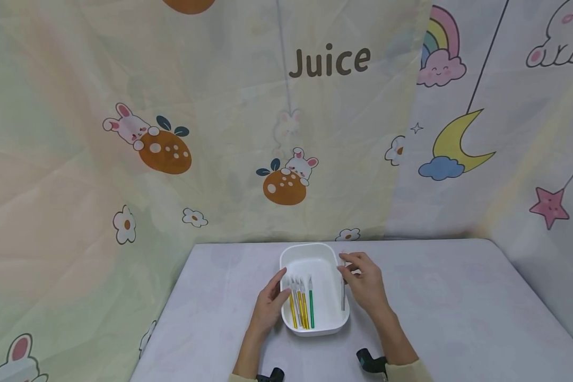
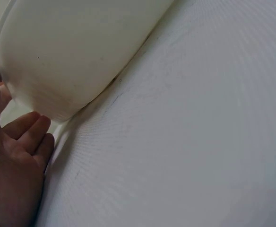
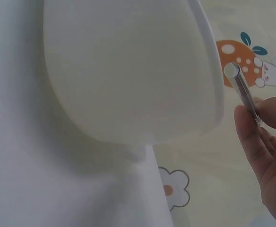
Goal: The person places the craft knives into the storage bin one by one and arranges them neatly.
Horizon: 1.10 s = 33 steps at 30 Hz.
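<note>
A white tray [image 1: 331, 331] with rounded corners rests on the table. My left hand [image 1: 267, 306] holds its left rim, thumb over the edge; in the left wrist view the fingers [image 2: 33, 132] lie against the tray's outer wall. Pinched between the thumb and fingers of my right hand [image 1: 366, 281] is a slim silver pen-shaped craft knife [image 1: 343, 298], upright along the right rim. The right wrist view shows the round metal end of its handle [image 3: 242, 87]. Inside the tray, on the left, several similar knives [image 1: 303, 310] with yellow handles lie side by side, near a green one [image 1: 311, 307].
A white cloth covers the table [image 1: 434, 297]. Behind it hangs a printed curtain [image 1: 234, 159] with rabbits, fruit and flowers. Dark camera mounts [image 1: 370, 362] sit at both wrists.
</note>
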Each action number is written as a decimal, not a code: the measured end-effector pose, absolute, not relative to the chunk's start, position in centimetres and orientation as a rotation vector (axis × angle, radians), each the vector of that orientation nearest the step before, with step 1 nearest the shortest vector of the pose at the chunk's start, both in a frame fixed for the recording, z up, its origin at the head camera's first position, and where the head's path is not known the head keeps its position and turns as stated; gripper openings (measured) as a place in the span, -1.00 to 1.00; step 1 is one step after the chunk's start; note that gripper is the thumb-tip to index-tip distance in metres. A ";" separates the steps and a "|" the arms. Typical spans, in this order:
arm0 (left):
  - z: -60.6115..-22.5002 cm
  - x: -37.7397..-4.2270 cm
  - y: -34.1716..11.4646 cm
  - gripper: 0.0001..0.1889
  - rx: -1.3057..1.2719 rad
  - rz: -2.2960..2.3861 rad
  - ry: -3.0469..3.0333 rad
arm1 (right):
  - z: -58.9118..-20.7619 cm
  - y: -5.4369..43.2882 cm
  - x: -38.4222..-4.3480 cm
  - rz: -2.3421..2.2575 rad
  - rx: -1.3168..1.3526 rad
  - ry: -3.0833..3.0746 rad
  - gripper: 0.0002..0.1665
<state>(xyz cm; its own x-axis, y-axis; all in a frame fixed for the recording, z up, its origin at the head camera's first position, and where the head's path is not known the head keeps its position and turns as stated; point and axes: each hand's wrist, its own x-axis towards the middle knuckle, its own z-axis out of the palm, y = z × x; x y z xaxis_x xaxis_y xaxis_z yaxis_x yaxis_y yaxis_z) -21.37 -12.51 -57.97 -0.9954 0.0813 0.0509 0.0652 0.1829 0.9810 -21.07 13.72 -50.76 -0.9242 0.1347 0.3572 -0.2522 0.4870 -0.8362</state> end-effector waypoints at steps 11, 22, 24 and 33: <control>-58.3 -21.4 -12.5 -0.44 0.162 1.988 2.419 | -50.7 12.7 -20.8 1.410 0.126 -2.383 -0.57; -58.1 -21.3 -12.6 -0.42 0.170 1.997 2.409 | -50.9 11.9 -20.7 1.418 0.157 -2.411 -0.59; -58.2 -21.3 -12.6 -0.42 0.176 1.993 2.414 | -51.0 11.7 -20.7 1.420 0.168 -2.421 -0.59; -58.4 -21.5 -12.7 -0.42 0.198 2.006 2.400 | -51.5 10.9 -21.0 1.484 0.195 -2.449 -0.54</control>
